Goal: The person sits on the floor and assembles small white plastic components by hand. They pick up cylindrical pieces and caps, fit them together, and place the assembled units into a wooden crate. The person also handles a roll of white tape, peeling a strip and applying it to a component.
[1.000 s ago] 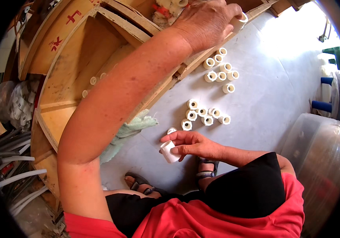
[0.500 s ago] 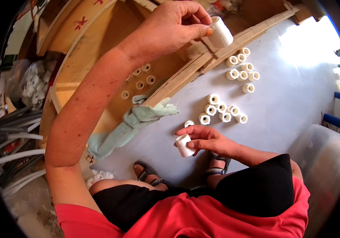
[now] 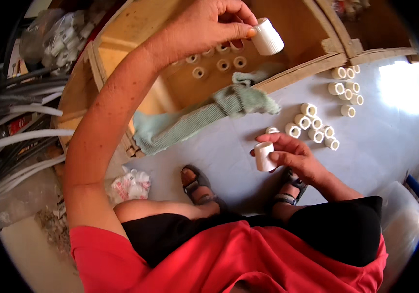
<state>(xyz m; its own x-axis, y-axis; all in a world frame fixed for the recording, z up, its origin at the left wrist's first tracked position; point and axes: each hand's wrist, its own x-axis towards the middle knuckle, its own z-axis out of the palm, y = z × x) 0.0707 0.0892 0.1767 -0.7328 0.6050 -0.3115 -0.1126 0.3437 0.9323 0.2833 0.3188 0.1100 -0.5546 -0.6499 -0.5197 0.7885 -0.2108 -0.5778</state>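
High over the wooden box, my left hand (image 3: 226, 22) pinches a white ribbed plastic pipe fitting (image 3: 268, 38) between thumb and fingers, the fitting tilted. Lower down and to the right, my right hand (image 3: 295, 154) grips a second, smoother white pipe fitting (image 3: 265, 157), its open end facing up. The two fittings are apart. Just beyond my right hand, several white fittings (image 3: 316, 123) stand in a cluster on the grey floor, and a further group (image 3: 348, 88) stands farther right.
Several fittings (image 3: 223, 64) lie inside the wooden box (image 3: 312, 68). A green cloth (image 3: 204, 115) drapes over its near edge. Pale and dark pipes (image 3: 26, 134) stick out at left. A crumpled plastic bag (image 3: 130, 185) lies near my feet; clear plastic (image 3: 405, 210) is at right.
The view has swung left, so box and floor fittings appear farther right. Both hands keep hold of their fittings; the right hand looks slightly higher in view.
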